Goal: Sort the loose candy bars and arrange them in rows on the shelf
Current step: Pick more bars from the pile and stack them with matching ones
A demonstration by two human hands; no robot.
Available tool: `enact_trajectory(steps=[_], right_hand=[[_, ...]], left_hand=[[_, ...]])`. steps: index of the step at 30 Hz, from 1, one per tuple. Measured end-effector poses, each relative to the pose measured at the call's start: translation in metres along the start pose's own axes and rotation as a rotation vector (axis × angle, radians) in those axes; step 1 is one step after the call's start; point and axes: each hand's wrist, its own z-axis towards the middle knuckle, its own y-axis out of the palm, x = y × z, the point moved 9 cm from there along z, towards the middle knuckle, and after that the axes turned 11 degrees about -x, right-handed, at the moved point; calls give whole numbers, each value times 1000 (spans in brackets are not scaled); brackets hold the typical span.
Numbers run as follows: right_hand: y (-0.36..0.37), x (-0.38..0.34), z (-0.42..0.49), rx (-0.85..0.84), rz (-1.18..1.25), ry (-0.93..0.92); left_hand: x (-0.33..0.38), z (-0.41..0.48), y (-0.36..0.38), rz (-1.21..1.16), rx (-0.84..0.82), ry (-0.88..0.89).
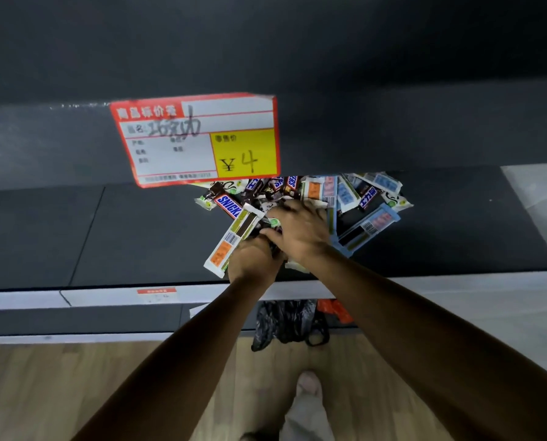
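View from above, looking down at a dark shelf (pixel 138 233) where a loose pile of candy bars (pixel 345 198) sits right of the middle, running from the back edge almost to the front edge. Both bare forearms reach in from the bottom of the view, and the two hands meet at the near side of the pile.

The left hand (pixel 253 259) is close to the front edge, its fingers curled round a small bunch of dark bars (pixel 272 247). A white bar with an orange patch (pixel 226 246) lies tilted just beside it on the left. The right hand (pixel 300 230) lies palm down on the pile, touching the left hand. Its fingers are bent onto the wrappers, and whether they pinch anything cannot be told.

A brown Snickers bar (pixel 229 205) lies at the left edge of the pile. A light blue bar (pixel 366 227) lies at the right, near other pale blue and white wrappers.

A red, white and yellow price tag (pixel 199 138), hand-marked ¥4, hangs from the shelf above and hides the back of the pile. A small red label (pixel 156 294) sits on the shelf's white front edge. Below are a black bag (pixel 284 323), an orange wrapper (pixel 335 310), a wooden floor (pixel 75 377) and the person's foot (pixel 308 383)
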Motion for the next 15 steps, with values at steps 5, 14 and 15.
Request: enact_trajectory(steps=[5, 14, 15], right_hand=[[-7, 7, -5, 79, -21, 74], [-8, 26, -15, -70, 109, 151], [-10, 27, -18, -81, 116, 149]], left_hand=[[-10, -3, -7, -16, 26, 4], [-14, -20, -22, -14, 44, 27], [-14, -23, -24, -16, 47, 32]])
